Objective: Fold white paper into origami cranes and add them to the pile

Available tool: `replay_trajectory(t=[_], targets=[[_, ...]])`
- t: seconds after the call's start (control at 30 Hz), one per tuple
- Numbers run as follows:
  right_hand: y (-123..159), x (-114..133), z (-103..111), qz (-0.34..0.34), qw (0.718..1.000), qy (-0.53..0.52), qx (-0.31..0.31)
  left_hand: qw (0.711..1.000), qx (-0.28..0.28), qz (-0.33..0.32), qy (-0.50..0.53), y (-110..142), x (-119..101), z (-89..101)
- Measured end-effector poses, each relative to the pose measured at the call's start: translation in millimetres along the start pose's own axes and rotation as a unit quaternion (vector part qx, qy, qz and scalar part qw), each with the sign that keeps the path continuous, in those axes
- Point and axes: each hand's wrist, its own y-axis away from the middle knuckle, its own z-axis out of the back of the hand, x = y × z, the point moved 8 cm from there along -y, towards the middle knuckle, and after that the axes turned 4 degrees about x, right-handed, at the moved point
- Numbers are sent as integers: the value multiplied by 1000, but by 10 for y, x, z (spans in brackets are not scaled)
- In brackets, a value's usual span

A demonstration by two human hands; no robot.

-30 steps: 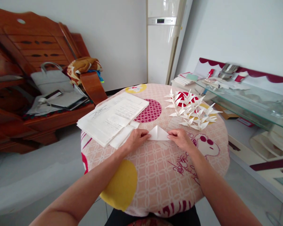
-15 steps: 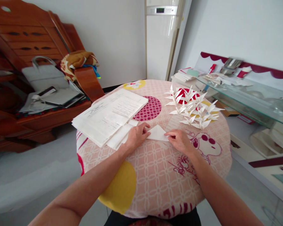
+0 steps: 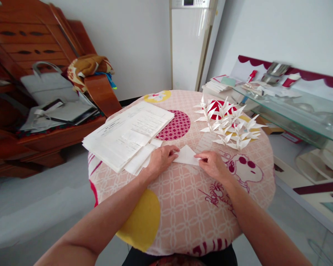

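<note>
A white piece of paper [image 3: 186,155], folded into a triangle with its point away from me, lies on the patterned tablecloth [image 3: 180,207]. My left hand [image 3: 163,158] pinches its left corner between thumb and fingers. At the opposite corner, my right hand [image 3: 211,162] grips the paper the same way. Several white folded paper cranes [image 3: 230,125] stand grouped beyond my right hand. Left of my left hand rests a stack of printed sheets [image 3: 127,136], with smaller cut paper pieces [image 3: 141,159] at its near edge.
A wooden bench [image 3: 39,33] with a grey bag [image 3: 48,85] and folded cloth [image 3: 90,70] stands at left. To the right, a glass shelf [image 3: 291,111] holds papers, a metal container [image 3: 276,72] and a red-and-white cup [image 3: 291,79]. A tall white cabinet-like unit [image 3: 189,48] stands behind.
The view has tilted slightly downward. Both hands keep hold of the folded paper's corners, with hardly any visible movement.
</note>
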Motion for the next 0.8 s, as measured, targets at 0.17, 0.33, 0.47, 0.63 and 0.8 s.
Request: replay_trajectory(t=[0.17,0.33,0.47,0.63,0.8], targets=[[6,25,13,-11,1000,16,-1,1000,14,14,-4,-12,6,5],[15,53,22,-21,1000,16,10,999,21,27,-11,-12,0,17],[14,55,23,-24,1000,11,9,999,21,32,-21,-17,5,9],[10,37,7,-32,999,15,11,999,17,29,-36,-18,-1,2],[5,34,-5,-34,999,20,15,998,1,3,-59,-7,-42,-5]])
